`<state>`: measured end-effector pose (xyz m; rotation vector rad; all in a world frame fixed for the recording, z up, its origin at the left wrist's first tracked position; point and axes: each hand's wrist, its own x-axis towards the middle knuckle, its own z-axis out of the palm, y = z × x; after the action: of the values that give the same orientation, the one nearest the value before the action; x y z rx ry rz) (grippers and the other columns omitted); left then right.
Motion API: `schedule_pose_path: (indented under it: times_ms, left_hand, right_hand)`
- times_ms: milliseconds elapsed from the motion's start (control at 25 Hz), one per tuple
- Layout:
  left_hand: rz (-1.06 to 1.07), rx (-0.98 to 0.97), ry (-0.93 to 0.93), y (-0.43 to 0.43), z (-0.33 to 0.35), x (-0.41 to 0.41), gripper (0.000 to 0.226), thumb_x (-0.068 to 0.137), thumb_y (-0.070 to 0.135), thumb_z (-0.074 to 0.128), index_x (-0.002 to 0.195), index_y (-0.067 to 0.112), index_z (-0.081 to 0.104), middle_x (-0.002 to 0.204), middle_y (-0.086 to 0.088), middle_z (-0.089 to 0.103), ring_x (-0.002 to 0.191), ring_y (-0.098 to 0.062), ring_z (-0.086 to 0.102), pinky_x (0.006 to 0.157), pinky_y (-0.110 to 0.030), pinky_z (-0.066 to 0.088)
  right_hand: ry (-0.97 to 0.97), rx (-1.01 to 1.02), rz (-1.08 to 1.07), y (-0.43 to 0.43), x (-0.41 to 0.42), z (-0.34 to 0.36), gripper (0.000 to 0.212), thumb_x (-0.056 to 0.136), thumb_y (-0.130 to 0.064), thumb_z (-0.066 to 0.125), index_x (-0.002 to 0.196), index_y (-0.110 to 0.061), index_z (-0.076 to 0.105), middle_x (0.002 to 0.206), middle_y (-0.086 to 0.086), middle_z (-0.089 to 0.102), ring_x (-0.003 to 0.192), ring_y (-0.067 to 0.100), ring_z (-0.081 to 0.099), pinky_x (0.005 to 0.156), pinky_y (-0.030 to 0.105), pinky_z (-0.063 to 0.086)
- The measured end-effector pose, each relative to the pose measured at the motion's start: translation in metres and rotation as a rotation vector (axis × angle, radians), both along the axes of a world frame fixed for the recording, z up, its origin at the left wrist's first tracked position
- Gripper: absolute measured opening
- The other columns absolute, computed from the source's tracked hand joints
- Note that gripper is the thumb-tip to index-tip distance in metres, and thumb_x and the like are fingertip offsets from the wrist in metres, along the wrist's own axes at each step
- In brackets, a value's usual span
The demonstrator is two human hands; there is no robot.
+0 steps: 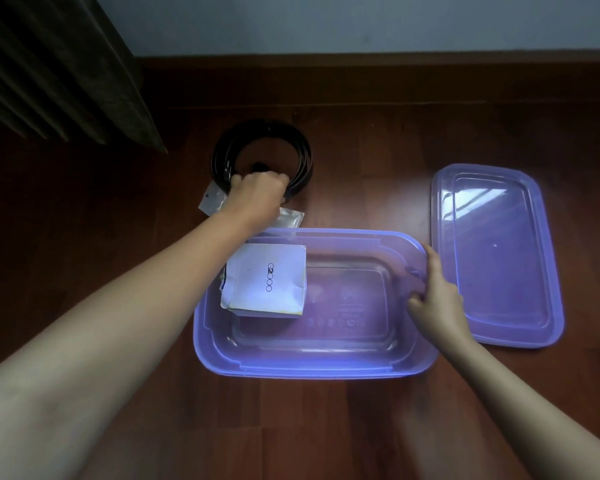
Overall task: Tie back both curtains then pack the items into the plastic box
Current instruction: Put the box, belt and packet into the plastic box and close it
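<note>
My left hand (257,195) has its fingers curled round a glossy coiled black cable (302,157) on the wood floor (361,427), just behind the translucent purple plastic box (291,370). Meanwhile my right hand (437,299) grips the box's right rim. Inside sits a creased white paper packet (267,282) printed "G2000". The matching rounded-rectangle lid (499,254) lies flat just to the right.

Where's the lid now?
Head view: the translucent purple plastic lid lies on the wooden floor, right of the purple plastic box, beside the right hand.
</note>
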<state>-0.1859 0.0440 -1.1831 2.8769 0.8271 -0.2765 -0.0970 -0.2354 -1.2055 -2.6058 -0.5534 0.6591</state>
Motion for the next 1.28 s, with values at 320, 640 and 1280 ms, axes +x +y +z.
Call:
schedule_pose_path:
  times_ms: [320,640,1280]
  left_hand:
    - [-0.371,-0.31,-0.886,-0.144,0.049,-0.03,0.016,0.086,0.011,0.06,0.096,0.0,0.064,0.079,-0.012,0.064,0.076,-0.023,0.052,0.07,-0.032,0.043]
    - [-0.484,-0.533,-0.387,-0.163,-0.016,-0.052,0.006,0.087,0.009,0.057,0.089,0.005,0.056,0.079,-0.009,0.058,0.076,-0.024,0.051,0.07,-0.033,0.039]
    - [-0.355,0.028,-0.324,-0.133,-0.029,-0.049,0.041,0.085,0.04,0.042,0.107,0.012,0.064,0.113,-0.009,0.066,0.109,-0.028,0.059,0.09,-0.043,0.049]
  right_hand:
    - [0.045,0.094,-0.023,-0.002,0.002,-0.004,0.044,0.095,-0.028,0.029,0.137,-0.021,0.039,0.08,0.017,0.055,0.079,0.041,0.052,0.066,0.038,0.03]
    - [0.152,0.309,-0.084,-0.01,0.005,-0.002,0.044,0.098,-0.038,0.03,0.142,-0.042,0.033,0.116,0.015,0.065,0.108,0.033,0.055,0.097,0.043,0.039]
    - [0.118,0.187,-0.078,-0.008,0.002,-0.009,0.066,0.086,-0.025,0.057,0.142,-0.042,0.024,0.094,0.013,0.071,0.084,0.033,0.063,0.073,0.031,0.041]
